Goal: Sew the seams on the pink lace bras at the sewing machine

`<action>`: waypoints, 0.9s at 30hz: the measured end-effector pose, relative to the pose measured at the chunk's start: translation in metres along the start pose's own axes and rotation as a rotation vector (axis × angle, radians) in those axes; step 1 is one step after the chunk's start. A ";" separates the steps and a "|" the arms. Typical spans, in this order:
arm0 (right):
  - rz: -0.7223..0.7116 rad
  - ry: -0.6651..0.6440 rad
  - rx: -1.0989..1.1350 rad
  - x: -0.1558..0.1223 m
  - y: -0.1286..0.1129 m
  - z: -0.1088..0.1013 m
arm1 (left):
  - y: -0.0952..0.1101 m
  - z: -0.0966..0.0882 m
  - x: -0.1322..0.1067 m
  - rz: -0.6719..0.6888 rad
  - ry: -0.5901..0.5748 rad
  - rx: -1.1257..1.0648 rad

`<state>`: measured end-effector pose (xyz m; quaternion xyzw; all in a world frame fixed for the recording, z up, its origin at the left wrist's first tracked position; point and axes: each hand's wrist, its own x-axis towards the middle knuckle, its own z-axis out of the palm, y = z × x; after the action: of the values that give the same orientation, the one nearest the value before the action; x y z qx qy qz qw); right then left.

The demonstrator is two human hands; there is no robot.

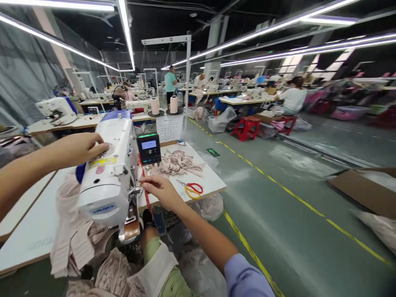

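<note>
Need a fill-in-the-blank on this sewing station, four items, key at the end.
1. The hand at the top of the white sewing machine is the person's ____ one.
2. One handle loop of the scissors is yellow; the other is ____.
3. In the picture, the scissors lie to the ____ of the black control panel.
4. Above the printed sheet, the number of pale pink thread cones standing is ____.

Missing words: left; red; right; two.

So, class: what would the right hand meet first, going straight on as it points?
Probably the metal fittings on the white sewing machine, just beyond the right hand; depth is unclear.
</note>
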<state>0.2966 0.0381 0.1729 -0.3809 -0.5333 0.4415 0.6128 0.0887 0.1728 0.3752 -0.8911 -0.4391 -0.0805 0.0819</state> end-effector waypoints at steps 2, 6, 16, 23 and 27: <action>-0.128 0.018 -0.073 0.022 -0.013 0.004 | -0.010 0.003 0.015 -0.025 -0.105 0.021; -0.281 0.037 -0.181 0.062 -0.036 0.006 | -0.014 0.005 0.009 -0.028 -0.083 0.012; -0.368 -0.087 -0.619 0.144 -0.071 0.043 | 0.010 0.023 -0.018 -0.226 0.331 -1.298; -0.312 -0.137 -0.644 0.147 -0.073 0.048 | 0.005 0.032 -0.034 -0.251 0.357 -1.473; -0.260 -0.194 -0.910 0.142 -0.076 0.042 | 0.015 0.038 -0.042 -0.272 0.383 -1.485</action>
<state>0.2712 0.1481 0.2948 -0.4977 -0.7702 0.1168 0.3815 0.0777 0.1399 0.3281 -0.6212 -0.3539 -0.5154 -0.4725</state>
